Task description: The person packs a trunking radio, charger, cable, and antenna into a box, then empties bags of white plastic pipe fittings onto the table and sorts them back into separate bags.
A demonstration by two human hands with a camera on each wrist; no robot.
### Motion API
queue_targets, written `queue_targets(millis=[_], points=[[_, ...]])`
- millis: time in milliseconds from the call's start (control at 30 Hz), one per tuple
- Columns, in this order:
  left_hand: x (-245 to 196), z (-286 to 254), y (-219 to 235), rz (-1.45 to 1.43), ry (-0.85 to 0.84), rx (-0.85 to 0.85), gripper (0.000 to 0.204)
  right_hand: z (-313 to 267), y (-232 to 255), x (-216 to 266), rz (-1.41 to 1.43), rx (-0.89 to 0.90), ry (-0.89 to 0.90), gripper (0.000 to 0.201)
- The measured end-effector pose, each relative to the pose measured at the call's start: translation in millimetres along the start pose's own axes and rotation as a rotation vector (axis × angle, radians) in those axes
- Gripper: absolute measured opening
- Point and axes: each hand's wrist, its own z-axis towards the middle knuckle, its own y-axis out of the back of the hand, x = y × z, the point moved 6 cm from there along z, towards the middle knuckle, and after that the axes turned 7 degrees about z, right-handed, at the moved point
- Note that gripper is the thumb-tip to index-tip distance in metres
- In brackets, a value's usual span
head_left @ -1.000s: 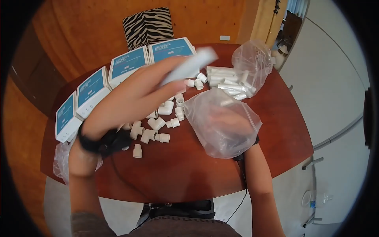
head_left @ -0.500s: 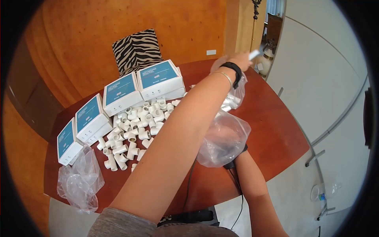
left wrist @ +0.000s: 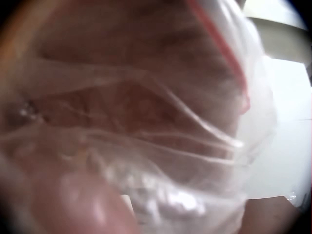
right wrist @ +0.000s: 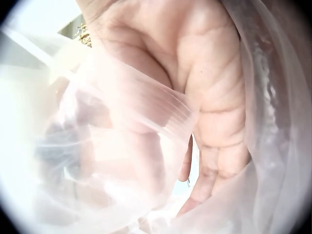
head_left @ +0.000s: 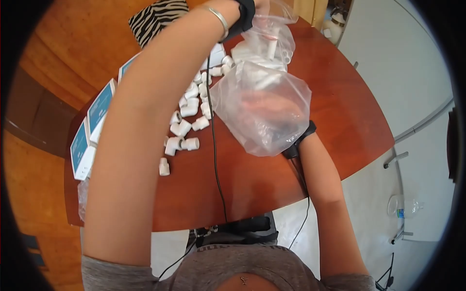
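My right hand (head_left: 269, 107) is inside a clear plastic bag (head_left: 233, 104), above the near right of the table. In the right wrist view its palm and loosely straight fingers (right wrist: 222, 158) show, with bag film around them. My left hand (head_left: 262, 6) reaches to the far side, cut off by the top edge, at a second clear bag (head_left: 286, 36). A white pipe piece (head_left: 273, 49) stands in that bag. The left wrist view shows film with a red strip (left wrist: 226, 53) and a blurred thumb (left wrist: 92, 204); I cannot tell what the fingers hold.
White pipe fittings (head_left: 189, 109) lie loose left of the bags. Blue-topped white boxes (head_left: 99, 107) line the table's left side, partly behind my left arm. A black cable (head_left: 213, 145) hangs across the table (head_left: 340, 111). Another clear bag (head_left: 82, 199) lies at the left edge.
My left hand carried a white pipe piece across to the far bag, and that bag is now drawn up around the hand. My right hand stays inside the nearer bag.
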Motion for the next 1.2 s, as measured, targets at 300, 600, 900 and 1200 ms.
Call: queue_targets(millis=[300, 600, 900, 1200], points=[[5, -130, -27, -0.263, -0.507, 0.013, 0.065, -2, -6, 1, -0.030, -0.008, 0.001, 0.039], [-5, -267, -135, -0.824, -0.464, -0.717, 0.081, 7, -23, -15, -0.284, 0.106, -0.272, 0.041], [-49, -323, -221, -0.631, -0.429, -0.432, 0.045, 9, -65, -20, -0.811, 0.189, -0.188, 0.010], [-40, -313, -264, -0.896, -0.364, -0.587, 0.056, 11, -79, -30, -0.474, 0.140, -0.211, 0.009]])
